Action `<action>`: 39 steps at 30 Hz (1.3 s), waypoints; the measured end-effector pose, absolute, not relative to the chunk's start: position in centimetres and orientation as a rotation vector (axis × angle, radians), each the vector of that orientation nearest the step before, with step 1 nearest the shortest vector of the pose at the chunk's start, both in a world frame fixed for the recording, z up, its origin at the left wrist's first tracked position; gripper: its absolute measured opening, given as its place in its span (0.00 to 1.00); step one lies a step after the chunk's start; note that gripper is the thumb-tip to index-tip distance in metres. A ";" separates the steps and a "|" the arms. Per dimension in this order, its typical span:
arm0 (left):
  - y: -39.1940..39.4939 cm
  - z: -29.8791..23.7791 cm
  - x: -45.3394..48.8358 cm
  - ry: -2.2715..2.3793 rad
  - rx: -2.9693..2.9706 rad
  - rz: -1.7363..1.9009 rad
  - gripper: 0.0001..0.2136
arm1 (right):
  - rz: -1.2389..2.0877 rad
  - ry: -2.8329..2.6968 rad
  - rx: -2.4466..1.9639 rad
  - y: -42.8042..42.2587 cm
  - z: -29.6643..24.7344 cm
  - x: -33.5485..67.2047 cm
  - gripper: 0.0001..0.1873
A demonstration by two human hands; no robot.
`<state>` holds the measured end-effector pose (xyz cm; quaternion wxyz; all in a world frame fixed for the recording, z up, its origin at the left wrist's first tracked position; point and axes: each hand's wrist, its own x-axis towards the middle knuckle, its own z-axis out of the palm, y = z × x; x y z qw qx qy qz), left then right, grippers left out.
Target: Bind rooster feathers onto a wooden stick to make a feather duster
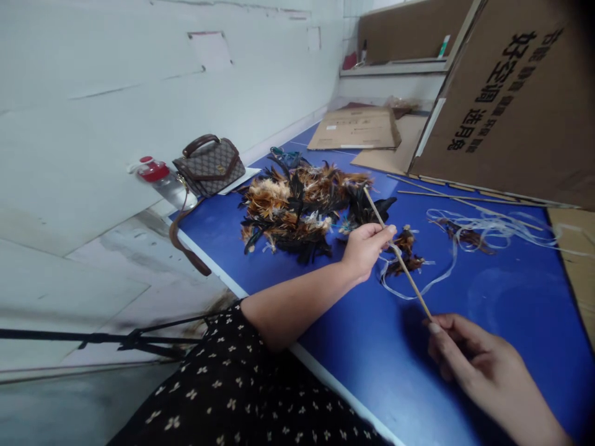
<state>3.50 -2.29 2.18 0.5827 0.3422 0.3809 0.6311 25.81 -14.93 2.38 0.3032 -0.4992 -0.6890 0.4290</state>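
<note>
A thin wooden stick [413,286] slants across the view above the blue table, held between both hands. My left hand [367,251] is closed around its upper part, where a clear plastic ribbon [439,277] wraps the stick and trails down. My right hand [478,356] pinches the stick's lower end between thumb and fingers. Just beyond my left hand lies a big heap of brown and black feathers [288,210], tied in bunches. Small feather bunches [406,240] rest right beside the left hand, partly behind the stick.
A tangle of clear ribbon [493,229] and several loose sticks [458,197] lie at the right. Behind stand a large cardboard sheet [515,124] and a flat carton [356,128]. A handbag [211,167] and a red-capped bottle [165,183] occupy the left edge of the blue table [506,303].
</note>
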 end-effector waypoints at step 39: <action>2.3 4.0 -2.5 0.820 0.707 1.526 0.11 | 1.142 -1.710 -1.356 -14.8 0.3 25.6 0.29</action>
